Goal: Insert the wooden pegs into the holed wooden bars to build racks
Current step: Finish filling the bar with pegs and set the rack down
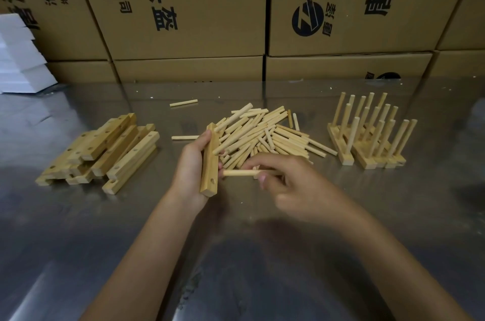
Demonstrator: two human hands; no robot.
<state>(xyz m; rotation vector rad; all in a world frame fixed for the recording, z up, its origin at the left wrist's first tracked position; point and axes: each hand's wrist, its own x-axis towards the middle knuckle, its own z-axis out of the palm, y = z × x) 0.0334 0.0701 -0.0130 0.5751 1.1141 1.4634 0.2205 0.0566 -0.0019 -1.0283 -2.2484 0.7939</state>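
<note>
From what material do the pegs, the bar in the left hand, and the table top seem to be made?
The pegs look like pale, unfinished wood: matte, light, faintly grained. The bar held by the left hand seems to be slightly yellower bare wood, with a drilled hole. The table top is probably stainless steel or similar metal: grey, glossy, and reflecting the boxes behind.

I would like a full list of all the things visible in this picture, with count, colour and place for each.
Pale round wooden pegs: large loose pile, middle of table; two stray pegs lie left of it.
Light holed wooden bars: stacked heap, count unclear, left.
Finished peg racks: several, pale wood, pegs upright, right.
Shiny grey metal table: one, under everything.
Brown printed cardboard boxes: several, stacked behind.
White foam blocks: stack, far left.
Left hand: grips one holed bar.
Right hand: pinches one peg near the bar.
</note>
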